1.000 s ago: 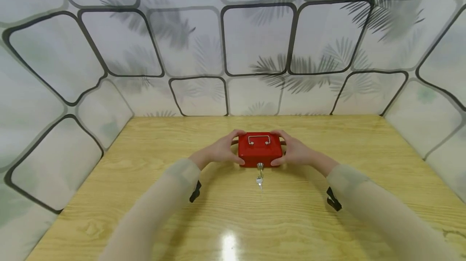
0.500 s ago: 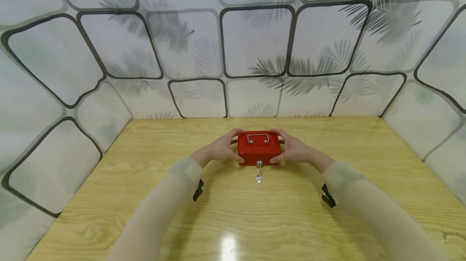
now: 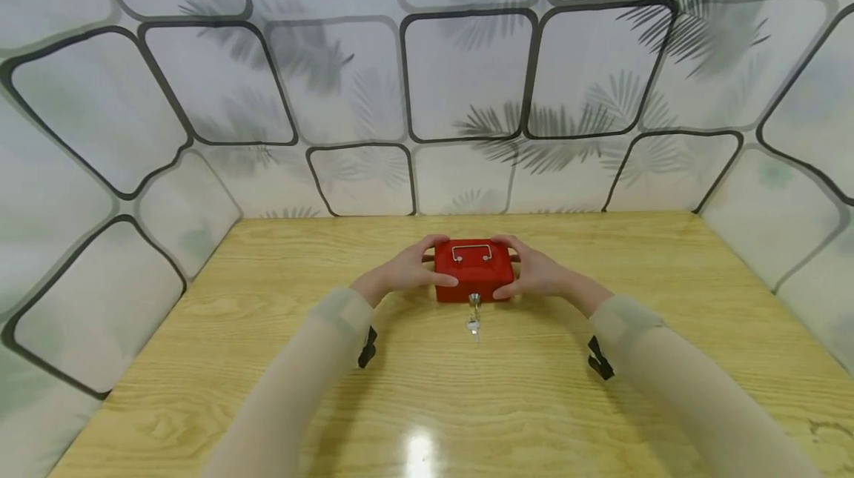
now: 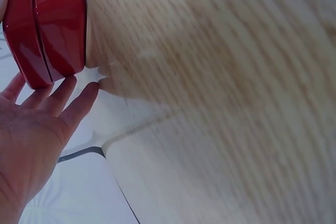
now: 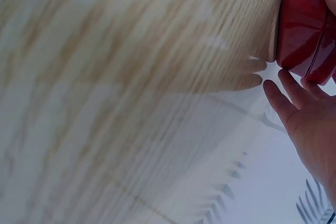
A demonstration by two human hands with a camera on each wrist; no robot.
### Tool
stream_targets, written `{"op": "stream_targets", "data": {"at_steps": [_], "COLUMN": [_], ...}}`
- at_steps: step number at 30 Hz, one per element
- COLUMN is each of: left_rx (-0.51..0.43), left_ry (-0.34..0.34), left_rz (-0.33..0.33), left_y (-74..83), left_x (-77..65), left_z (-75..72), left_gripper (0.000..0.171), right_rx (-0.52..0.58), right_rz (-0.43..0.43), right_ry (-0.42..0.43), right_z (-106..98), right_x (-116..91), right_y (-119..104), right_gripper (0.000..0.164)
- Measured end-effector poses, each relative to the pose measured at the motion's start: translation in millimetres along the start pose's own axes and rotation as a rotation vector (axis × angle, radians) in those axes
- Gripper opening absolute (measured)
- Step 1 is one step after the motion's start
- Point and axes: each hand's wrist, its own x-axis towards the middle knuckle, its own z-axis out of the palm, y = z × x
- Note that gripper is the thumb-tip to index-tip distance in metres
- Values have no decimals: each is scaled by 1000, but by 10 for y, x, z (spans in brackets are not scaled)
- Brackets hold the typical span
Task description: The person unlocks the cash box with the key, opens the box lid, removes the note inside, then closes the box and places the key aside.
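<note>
A red metal cash box (image 3: pixel 474 270) with a wire handle (image 3: pixel 471 247) folded on its lid stands on the wooden table. From its front lock hangs a small bunch of keys (image 3: pixel 473 325). My left hand (image 3: pixel 405 270) holds the box's left end, thumb across the front and fingers toward the back. At the other end my right hand (image 3: pixel 543 274) grips it the same way, its thumb low on the front. In the left wrist view, fingertips touch the end of the box (image 4: pixel 58 30); the right wrist view shows the box (image 5: pixel 304 22) with fingers against it. The lid is down.
The wood-grain table (image 3: pixel 427 374) spreads around the box. Behind it and on both sides rise pale walls (image 3: pixel 470 78) printed with dark outlines and leaf shadows. A black strap (image 3: pixel 368 348) hangs at the left wrist and another strap (image 3: pixel 600 359) at the right.
My left thumb has slid up and further across the box's front. The box and right hand stay nearly in place; the head view has shifted slightly.
</note>
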Motion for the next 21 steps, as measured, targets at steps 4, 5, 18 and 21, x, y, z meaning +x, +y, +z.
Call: {"op": "stream_targets", "data": {"at_steps": [4, 5, 18, 21], "left_rx": [-10, -13, -26, -22], "left_ry": [5, 5, 4, 0], "left_rz": [7, 7, 16, 10], "left_y": [-9, -12, -6, -7], "left_x": [-1, -1, -5, 1], "left_z": [8, 11, 5, 14], "left_gripper": [81, 81, 81, 82], "right_rx": [-47, -61, -179, -163], "right_rz": [14, 12, -114, -12], "right_ry": [62, 99, 387, 311], "right_z": [-5, -7, 334, 496], "right_x": [-42, -66, -459, -486], "right_y": [-28, -46, -441, -450], "right_gripper": [96, 95, 16, 18]}}
